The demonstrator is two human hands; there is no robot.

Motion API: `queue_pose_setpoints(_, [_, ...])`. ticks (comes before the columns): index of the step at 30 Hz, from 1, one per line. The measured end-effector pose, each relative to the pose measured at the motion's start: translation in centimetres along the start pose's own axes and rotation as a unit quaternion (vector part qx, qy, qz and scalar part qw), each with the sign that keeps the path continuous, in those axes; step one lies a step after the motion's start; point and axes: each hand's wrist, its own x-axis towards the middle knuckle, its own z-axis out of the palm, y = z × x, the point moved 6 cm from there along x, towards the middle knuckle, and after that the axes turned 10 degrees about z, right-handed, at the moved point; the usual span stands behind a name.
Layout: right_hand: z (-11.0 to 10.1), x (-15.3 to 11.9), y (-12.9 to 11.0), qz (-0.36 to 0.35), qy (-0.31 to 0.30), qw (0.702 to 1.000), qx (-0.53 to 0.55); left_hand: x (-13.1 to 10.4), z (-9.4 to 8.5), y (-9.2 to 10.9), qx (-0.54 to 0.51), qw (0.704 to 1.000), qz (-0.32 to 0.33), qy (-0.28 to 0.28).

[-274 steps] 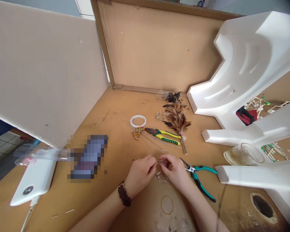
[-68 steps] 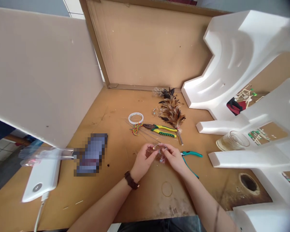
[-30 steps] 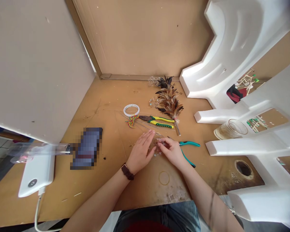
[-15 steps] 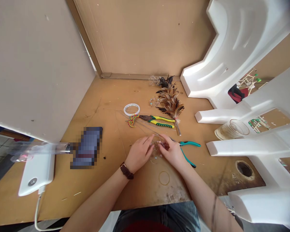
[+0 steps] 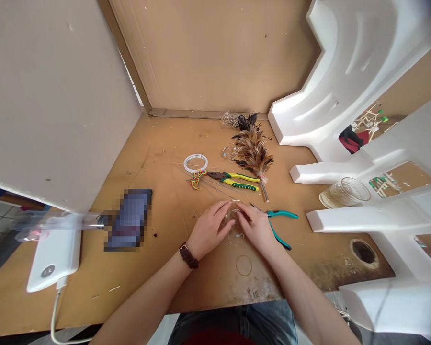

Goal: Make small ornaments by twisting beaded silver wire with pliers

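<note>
A thin, clear-looking wire with small beads [image 5: 239, 235] lies bent in loops between my hands, low over the table. My left hand [image 5: 209, 226] pinches it from the left, thumb and fingers drawn together. From the other side my right hand [image 5: 257, 228] grips the same beaded wire with its fingertips close to the left ones. Much of the wire is too fine to follow, and the fingers hide part of it. Teal-handled pliers [image 5: 282, 214] lie just right of my right hand. A rubber band [image 5: 243, 265] rests below the hands.
Beyond the hands lie yellow-and-green pliers [image 5: 240, 182], coloured threads [image 5: 197, 179], a white ring [image 5: 185, 164], a brown feather bundle [image 5: 253, 146] and a beaded wire piece [image 5: 230, 152]. A phone [image 5: 131, 218] and white power bank [image 5: 57, 249] are left; a glass [image 5: 345, 192] and white plastic chair [image 5: 330, 220] right.
My fingers have shifted slightly on the beaded wire, and the right fingertips have turned inward. More of the wire's lower loop shows below them. The tools have stayed in place.
</note>
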Motion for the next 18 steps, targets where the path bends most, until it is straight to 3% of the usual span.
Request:
queue_pose_setpoints(6, [-0.7, -0.1, -0.2, 0.016, 0.02, 0.999, 0.038, -0.1, 0.6, 0.6, -0.076, 0.996, -0.001, -0.039])
queue_pose_setpoints(14, [-1.4, -0.2, -1.1, 0.0, 0.023, 0.998, 0.054, -0.2, 0.9, 0.5, -0.129, 0.991, -0.035, -0.022])
queue_pose_setpoints(18, [-0.8, 0.1, 0.1, 0.067, -0.016, 0.989, 0.133, -0.3, 1.0, 0.4, -0.17, 0.984, -0.048, -0.015])
